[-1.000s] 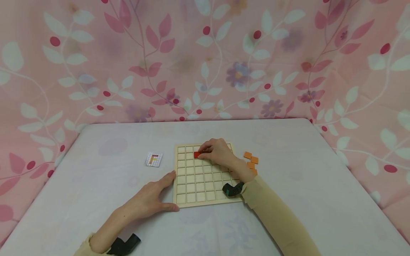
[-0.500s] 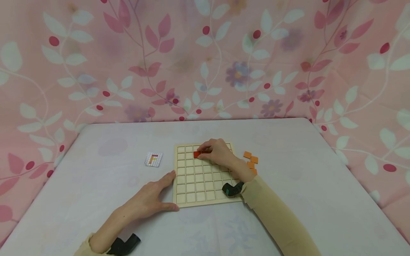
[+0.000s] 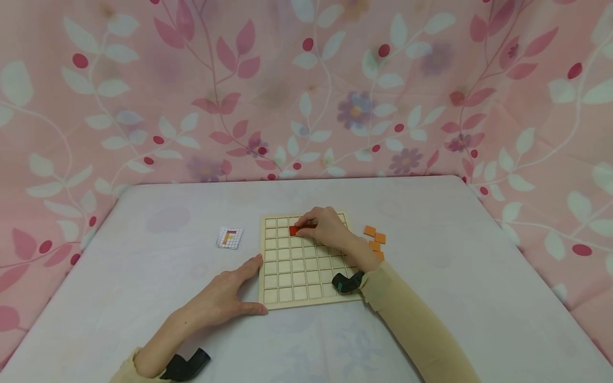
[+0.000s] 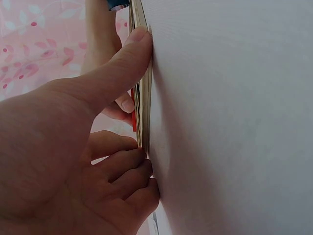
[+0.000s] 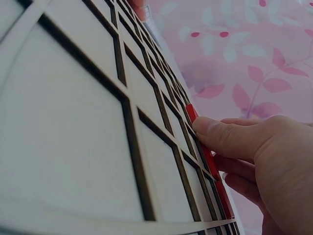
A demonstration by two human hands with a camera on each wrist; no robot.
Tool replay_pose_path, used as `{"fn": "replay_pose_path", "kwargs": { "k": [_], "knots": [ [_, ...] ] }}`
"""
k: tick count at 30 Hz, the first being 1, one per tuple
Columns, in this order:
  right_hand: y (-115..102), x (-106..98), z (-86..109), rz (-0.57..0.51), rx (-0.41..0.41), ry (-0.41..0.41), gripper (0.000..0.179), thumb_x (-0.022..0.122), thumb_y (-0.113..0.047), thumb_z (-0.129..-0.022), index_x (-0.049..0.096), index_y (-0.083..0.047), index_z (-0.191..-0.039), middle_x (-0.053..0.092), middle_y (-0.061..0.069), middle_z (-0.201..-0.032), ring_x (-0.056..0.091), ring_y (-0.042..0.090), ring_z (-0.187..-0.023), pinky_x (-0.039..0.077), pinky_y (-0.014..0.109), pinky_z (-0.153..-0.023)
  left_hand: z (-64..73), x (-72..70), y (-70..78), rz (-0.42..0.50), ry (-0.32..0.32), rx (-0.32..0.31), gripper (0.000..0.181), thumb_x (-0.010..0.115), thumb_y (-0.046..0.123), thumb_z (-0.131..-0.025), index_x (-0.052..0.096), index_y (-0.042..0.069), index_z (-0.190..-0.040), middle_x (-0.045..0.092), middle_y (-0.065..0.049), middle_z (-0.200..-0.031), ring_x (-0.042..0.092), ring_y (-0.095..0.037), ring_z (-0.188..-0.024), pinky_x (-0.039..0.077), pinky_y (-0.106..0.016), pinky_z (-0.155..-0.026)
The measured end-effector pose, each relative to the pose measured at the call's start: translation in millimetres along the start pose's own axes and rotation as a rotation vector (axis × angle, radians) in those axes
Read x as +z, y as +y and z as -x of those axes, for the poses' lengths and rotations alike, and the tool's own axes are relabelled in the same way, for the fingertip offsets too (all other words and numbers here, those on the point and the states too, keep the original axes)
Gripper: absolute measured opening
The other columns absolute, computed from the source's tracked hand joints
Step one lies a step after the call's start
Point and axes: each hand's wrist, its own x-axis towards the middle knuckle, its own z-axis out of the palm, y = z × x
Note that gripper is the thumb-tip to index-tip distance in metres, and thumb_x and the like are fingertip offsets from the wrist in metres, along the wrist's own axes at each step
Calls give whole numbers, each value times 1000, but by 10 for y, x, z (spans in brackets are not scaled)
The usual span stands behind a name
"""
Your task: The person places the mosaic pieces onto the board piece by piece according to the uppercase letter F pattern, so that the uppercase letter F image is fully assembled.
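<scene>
A pale wooden grid board [image 3: 298, 265] lies flat on the table. My right hand [image 3: 330, 230] is over its far rows, thumb and fingers pinching a red square tile [image 5: 208, 157] in the grid. Another red tile [image 3: 293, 231] shows just left of the thumb, and a further red tile [image 5: 223, 199] sits along the same row in the right wrist view. The fingers partly cover this row. My left hand [image 3: 215, 299] is spread beside the board, its thumb and fingertips touching the left edge; the left wrist view shows the thumb [image 4: 129, 61] against that edge.
Several loose orange tiles [image 3: 380, 238] lie right of the board, partly behind my right wrist. A small card [image 3: 230, 238] with a coloured grid pattern lies to the left. A floral pink curtain [image 3: 306, 106] hangs behind the white-covered table [image 3: 431, 213].
</scene>
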Motion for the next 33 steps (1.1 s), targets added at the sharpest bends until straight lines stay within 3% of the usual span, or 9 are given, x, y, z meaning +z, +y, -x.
{"fn": "replay_pose_path", "kwargs": {
  "k": [6,12,20,27,33],
  "knots": [
    [-29,-22,16,46,-32,6,20,81,-22,-85,80,-13,-102,72,2,-99,66,18,-91,54,30,-79,-3,1,-3,-4,3,4,108,85,52,-73,32,10,-157,34,-7,-161,36,-30,-146,34,-52,-115],
    [-23,-17,16,76,-42,9,21,81,-24,-85,80,-15,-104,72,2,-101,65,18,-92,52,34,-85,-7,5,-5,-9,5,6,108,85,52,-73,32,9,-157,34,-8,-161,36,-31,-146,35,-52,-115],
    [-24,-34,9,23,8,-4,26,81,-25,-85,79,-14,-108,72,3,-103,68,19,-97,55,33,-84,-8,15,-16,-7,9,14,108,85,51,-73,32,7,-156,34,-10,-161,36,-31,-146,34,-52,-115],
    [-81,-294,67,-66,86,25,28,78,-27,-88,78,-11,-110,74,3,-109,63,23,-110,53,42,-93,-9,25,-5,-1,13,5,108,86,50,-72,33,8,-156,35,-10,-161,37,-32,-146,34,-52,-115],
    [68,-605,255,-80,116,86,28,79,-30,-87,78,-12,-108,73,1,-107,63,24,-109,52,48,-94,-2,13,6,-3,16,2,108,86,48,-72,33,7,-156,35,-10,-161,35,-31,-147,34,-51,-116]
  ]
}}
